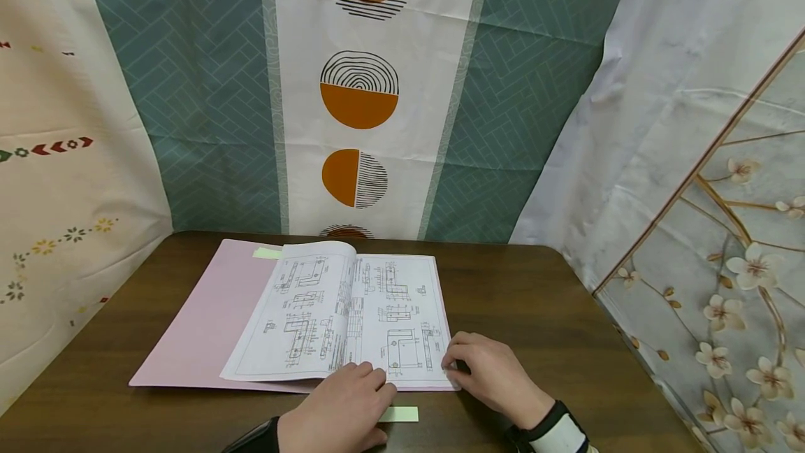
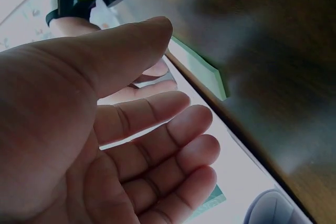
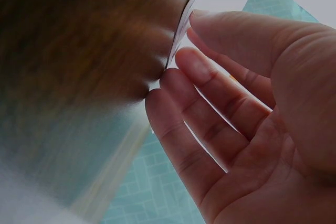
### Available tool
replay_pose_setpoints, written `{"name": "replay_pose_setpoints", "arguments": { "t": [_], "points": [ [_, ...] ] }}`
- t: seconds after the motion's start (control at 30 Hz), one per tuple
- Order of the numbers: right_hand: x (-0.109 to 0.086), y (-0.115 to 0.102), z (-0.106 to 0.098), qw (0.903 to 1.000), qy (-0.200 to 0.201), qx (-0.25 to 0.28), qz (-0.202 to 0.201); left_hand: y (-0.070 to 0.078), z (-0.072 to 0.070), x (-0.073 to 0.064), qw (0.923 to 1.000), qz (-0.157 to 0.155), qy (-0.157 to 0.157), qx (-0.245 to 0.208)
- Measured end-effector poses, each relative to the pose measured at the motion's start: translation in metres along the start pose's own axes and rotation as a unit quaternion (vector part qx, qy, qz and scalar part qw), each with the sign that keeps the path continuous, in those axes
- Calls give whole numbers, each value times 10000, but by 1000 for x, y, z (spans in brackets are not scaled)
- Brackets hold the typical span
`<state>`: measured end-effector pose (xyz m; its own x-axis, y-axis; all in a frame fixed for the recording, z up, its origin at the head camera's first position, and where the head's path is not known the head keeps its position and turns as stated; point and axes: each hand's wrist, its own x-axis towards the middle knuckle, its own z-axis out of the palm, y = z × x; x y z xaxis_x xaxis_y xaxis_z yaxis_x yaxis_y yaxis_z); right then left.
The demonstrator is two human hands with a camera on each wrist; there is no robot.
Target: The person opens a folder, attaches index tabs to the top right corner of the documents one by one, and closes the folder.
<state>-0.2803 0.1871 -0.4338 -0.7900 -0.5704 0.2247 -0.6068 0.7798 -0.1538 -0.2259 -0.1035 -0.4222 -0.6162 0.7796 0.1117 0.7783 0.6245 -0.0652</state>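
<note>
An open booklet [image 1: 402, 320] of printed technical drawings lies on the table, its left page curving up at the spine. It rests on a pink cover [image 1: 207, 313] spread to the left. My left hand [image 1: 346, 404] is at the booklet's near edge, fingers loosely bent and thumb apart in the left wrist view. Beside it lies a pale green strip [image 1: 401, 414]. My right hand [image 1: 490, 372] touches the booklet's lower right corner. In the right wrist view its thumb is near the page edge and its fingertips meet the table; no firm grip on a page shows.
Another pale green strip [image 1: 267, 253] sticks out at the top of the pink cover. The brown wooden table [image 1: 516, 292] extends around the booklet. Patterned cloths [image 1: 220, 89] hang behind it and on both sides.
</note>
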Motion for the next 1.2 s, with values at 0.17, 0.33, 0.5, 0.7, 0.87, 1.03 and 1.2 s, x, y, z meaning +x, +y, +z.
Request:
{"name": "replay_pose_setpoints", "arguments": {
  "t": [0.17, 0.33, 0.5, 0.7, 0.87, 1.03, 1.2],
  "points": [
    [0, 0, 0, 10000, 13, -15, -9, -1, 2, 1, 10000, -56, -41, -63],
    [0, -1, -1, 10000, -2, -34, -16, -2, 5, 0, 9999, -108, -14, -98],
    [0, -1, 0, 10000, -13, -34, 6, -4, 7, 1, 9996, -190, -136, -169],
    [0, -1, 0, 10000, 8, -24, 11, -5, 8, 2, 9993, -236, -169, -226],
    [0, -1, -1, 10000, -8, 3, 29, -6, 8, 4, 9983, -311, -273, -420],
    [-1, -2, -1, 10000, -5, 0, 22, -6, 10, 6, 9975, -383, -307, -508],
    [-1, -3, -2, 10000, -20, -6, 44, -5, 12, 6, 9976, -410, -245, -494]
  ]
}}
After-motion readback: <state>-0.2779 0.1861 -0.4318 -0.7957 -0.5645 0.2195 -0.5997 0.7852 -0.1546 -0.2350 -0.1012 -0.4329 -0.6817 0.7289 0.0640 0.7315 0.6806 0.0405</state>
